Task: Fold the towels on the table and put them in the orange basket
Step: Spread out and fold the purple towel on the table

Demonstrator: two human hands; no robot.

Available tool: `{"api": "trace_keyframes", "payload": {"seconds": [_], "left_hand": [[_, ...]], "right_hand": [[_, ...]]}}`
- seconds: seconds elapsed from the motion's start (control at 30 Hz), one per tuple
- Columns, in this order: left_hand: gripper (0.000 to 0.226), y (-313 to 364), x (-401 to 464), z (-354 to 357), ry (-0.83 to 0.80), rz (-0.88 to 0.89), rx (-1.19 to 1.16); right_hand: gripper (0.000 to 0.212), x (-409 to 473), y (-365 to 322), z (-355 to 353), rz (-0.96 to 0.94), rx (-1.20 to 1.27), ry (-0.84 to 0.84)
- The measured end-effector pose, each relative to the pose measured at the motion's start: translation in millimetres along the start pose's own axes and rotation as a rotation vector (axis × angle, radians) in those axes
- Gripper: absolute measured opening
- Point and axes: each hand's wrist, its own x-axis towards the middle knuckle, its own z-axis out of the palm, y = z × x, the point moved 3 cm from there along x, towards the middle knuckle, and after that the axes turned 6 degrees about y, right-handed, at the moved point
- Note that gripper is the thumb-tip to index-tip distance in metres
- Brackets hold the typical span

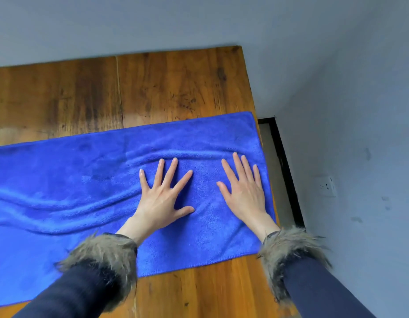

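A blue towel point(84, 180) lies spread out along the wooden table point(153, 88), running off the left edge of the view. Its right end reaches the table's right edge. Long wrinkles cross its left and middle parts. My left hand point(162, 198) lies flat on the towel with fingers spread, near the towel's middle right. My right hand point(242, 189) presses flat on the towel's right end, fingers straight and close together. The orange basket is not in view.
The table's right edge point(256, 115) runs close to a grey wall with a white socket point(326, 185). A narrow gap of floor with a dark skirting point(284, 161) lies between table and wall. Bare wood shows behind the towel and in front of it.
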Motion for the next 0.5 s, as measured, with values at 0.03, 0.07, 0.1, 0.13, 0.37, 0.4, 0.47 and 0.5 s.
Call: {"api": "trace_keyframes", "payload": {"seconds": [0.03, 0.07, 0.1, 0.13, 0.37, 0.4, 0.47, 0.5], "left_hand": [[0.097, 1, 0, 0, -0.005, 0.01, 0.016], [0.098, 3, 0, 0, -0.007, 0.017, 0.026], [0.098, 6, 0, 0, -0.008, 0.018, 0.03], [0.097, 10, 0, -1, -0.01, 0.017, 0.03], [0.085, 33, 1, -10, 0.054, 0.045, -0.094], [0.087, 38, 1, -10, 0.059, 0.062, -0.098], [0.093, 49, 1, -4, 0.021, 0.089, -0.065], [0.097, 54, 1, 1, -0.004, 0.089, -0.044]], "right_hand": [[0.059, 1, 5, -1, -0.004, -0.011, -0.002], [0.059, 2, 9, -2, -0.005, -0.02, -0.012], [0.059, 2, 12, -3, -0.008, -0.027, -0.025], [0.059, 0, 15, -4, -0.012, -0.034, -0.04], [0.057, -13, 28, -12, 0.019, 0.008, -0.074], [0.057, -17, 31, -13, 0.057, 0.047, -0.07], [0.058, -31, 38, -12, 0.112, 0.092, -0.078], [0.059, -38, 40, -11, 0.125, 0.11, -0.085]]}}
